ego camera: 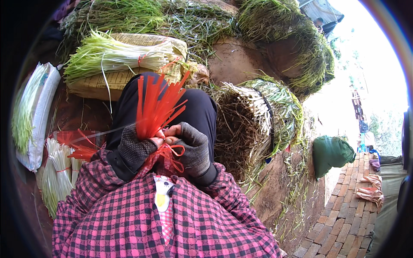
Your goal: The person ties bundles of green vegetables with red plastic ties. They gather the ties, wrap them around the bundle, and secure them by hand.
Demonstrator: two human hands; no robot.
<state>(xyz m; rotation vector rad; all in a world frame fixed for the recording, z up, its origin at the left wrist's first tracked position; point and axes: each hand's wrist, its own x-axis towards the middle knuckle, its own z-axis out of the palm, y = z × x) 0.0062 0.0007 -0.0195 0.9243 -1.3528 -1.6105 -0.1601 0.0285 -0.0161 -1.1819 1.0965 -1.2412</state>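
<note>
My left hand (138, 146), in a dark fingerless knit glove, grips a fan of flat red plastic strips (155, 109) above my lap. My right hand (190, 145), gloved the same way, pinches the gathered lower end of the strips, its fingertips close against those of the left. Thin red loops (176, 158) hang just below both hands. Beyond my knees, a bundle of pale leafy stalks (119, 56), tied with red strip, lies on a yellowish wrapped block (96, 87). Smaller tied bundles of white stalks (59, 171) rest at my left beside more red strips (85, 151).
Right of my knees lies a large bound bundle of rooted plants (245, 129). Heaps of green plants (277, 19) lie farther off. A white sack (45, 113) with stalks is at far left. A green sack (332, 154) stands near the brick paving (342, 209). A person (318, 24) is partly visible.
</note>
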